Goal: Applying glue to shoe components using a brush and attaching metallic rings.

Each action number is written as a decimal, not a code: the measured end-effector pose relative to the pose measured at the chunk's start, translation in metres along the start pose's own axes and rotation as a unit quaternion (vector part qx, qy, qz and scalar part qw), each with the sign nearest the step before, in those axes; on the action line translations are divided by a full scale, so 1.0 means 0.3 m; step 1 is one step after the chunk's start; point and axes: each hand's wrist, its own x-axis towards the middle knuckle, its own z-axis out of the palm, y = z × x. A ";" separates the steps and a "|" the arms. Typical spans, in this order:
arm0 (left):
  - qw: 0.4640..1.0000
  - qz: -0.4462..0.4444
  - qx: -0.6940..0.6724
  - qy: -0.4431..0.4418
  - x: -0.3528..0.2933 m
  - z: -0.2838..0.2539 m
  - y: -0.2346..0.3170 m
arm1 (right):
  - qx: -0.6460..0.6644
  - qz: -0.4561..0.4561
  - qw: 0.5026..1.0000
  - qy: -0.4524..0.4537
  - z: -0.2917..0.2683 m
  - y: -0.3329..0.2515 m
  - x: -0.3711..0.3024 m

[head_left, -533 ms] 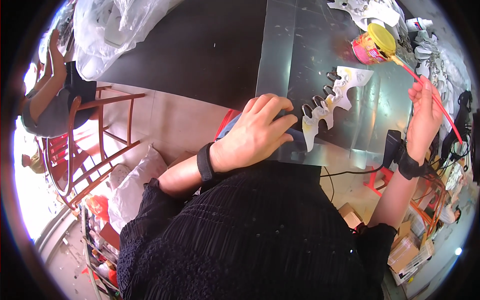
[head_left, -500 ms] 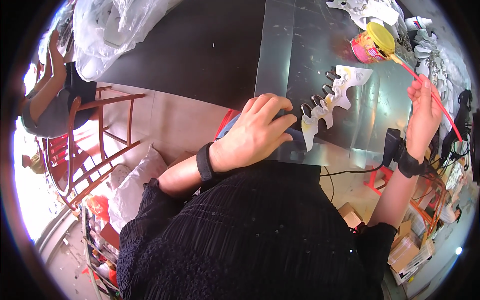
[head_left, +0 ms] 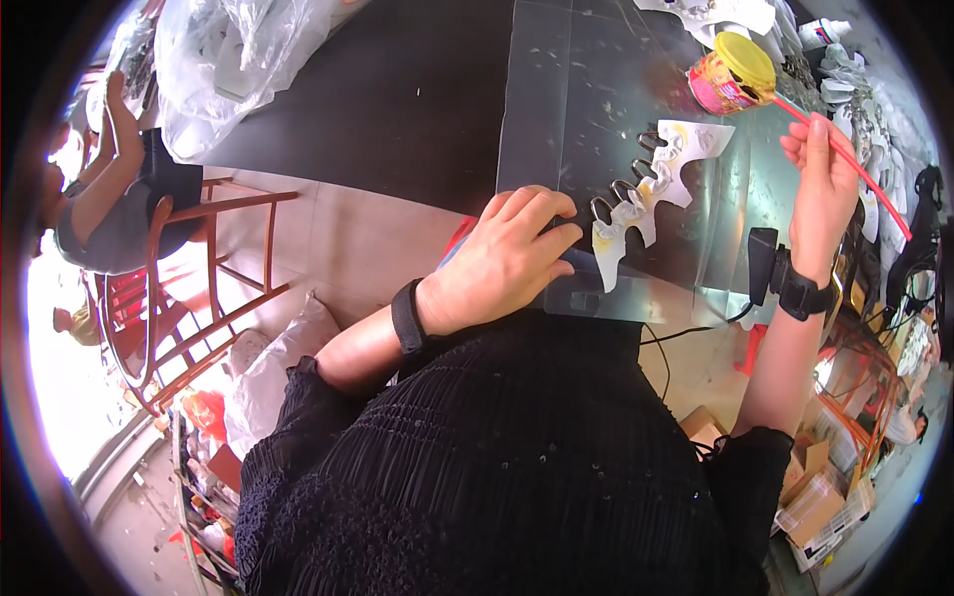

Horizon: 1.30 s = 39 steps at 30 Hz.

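My right hand (head_left: 827, 189) is closed on a thin red stick (head_left: 863, 171), which slants down to the yellow-smeared tin (head_left: 717, 89) with a yellow top. The stick's far end meets the tin's right side; its tip is hidden there. On the near part of the table, my left hand (head_left: 512, 253) lies with loosely bent fingers slightly apart, nothing visible in them. Just right of it a scalloped white piece (head_left: 646, 204) lies on the clear sheet, with yellowish smears and several dark metal loops (head_left: 618, 189) along its left edge.
A clear plastic sheet (head_left: 537, 99) covers the right part of the dark table (head_left: 397, 99). More white cut pieces (head_left: 730, 12) and a white bottle (head_left: 823, 34) are at the far right. Clear plastic bags (head_left: 248, 60) are at the far left. Another person (head_left: 119, 209) is by a wooden chair (head_left: 238, 209).
My right hand has moved slightly left with the stick, and the stick's smeared end, visible before, is now mostly hidden at the tin. The whole view has shifted a little.
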 end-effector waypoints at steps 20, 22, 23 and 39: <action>0.994 0.062 -0.042 0.083 -0.011 0.045 -0.108 | -0.202 -0.019 0.964 -0.173 0.068 0.077 -0.324; 0.991 0.078 -0.049 0.093 -0.018 0.052 -0.120 | -0.261 -0.067 0.950 -0.156 0.089 0.101 -0.309; 0.991 0.083 -0.049 0.097 -0.019 0.051 -0.121 | -0.263 -0.072 0.950 -0.153 0.094 0.113 -0.304; 0.989 0.111 -0.040 0.086 -0.021 0.048 -0.141 | -0.209 -0.026 0.969 -0.131 0.107 0.103 -0.343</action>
